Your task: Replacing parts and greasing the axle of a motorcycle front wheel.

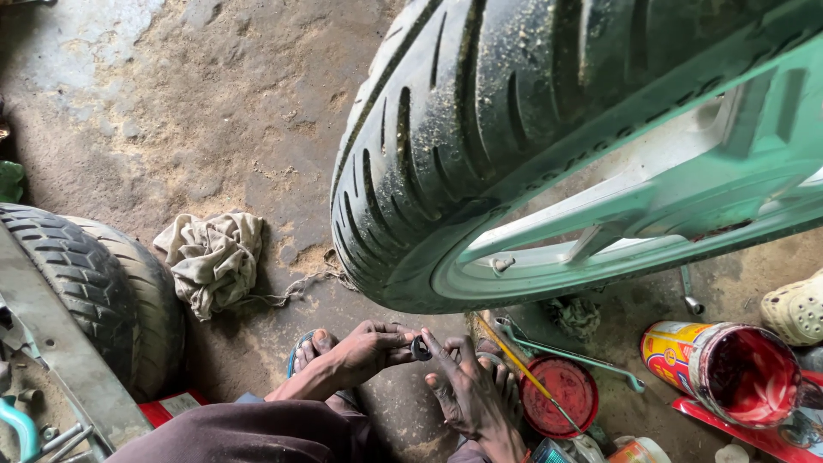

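Observation:
My left hand (360,356) and my right hand (467,390) meet low over the dirt floor, just below a big motorcycle tyre (446,129). Between their fingertips they pinch a small black ring-shaped part (421,348). The left thumb and fingers close on it from the left. The right index finger and thumb touch it from the right. The tyre sits on a pale green spoked rim (651,214), and a small valve stub (501,264) sticks out of the rim above the hands. My sandalled foot (313,343) rests under the left hand.
A second, worn tyre (94,283) lies at the left, with a crumpled beige rag (214,257) beside it. At the right are an open tin of red grease (737,369), a red lid (560,396), a spanner (574,351), a yellow-handled tool (514,360) and a pale clog (793,310).

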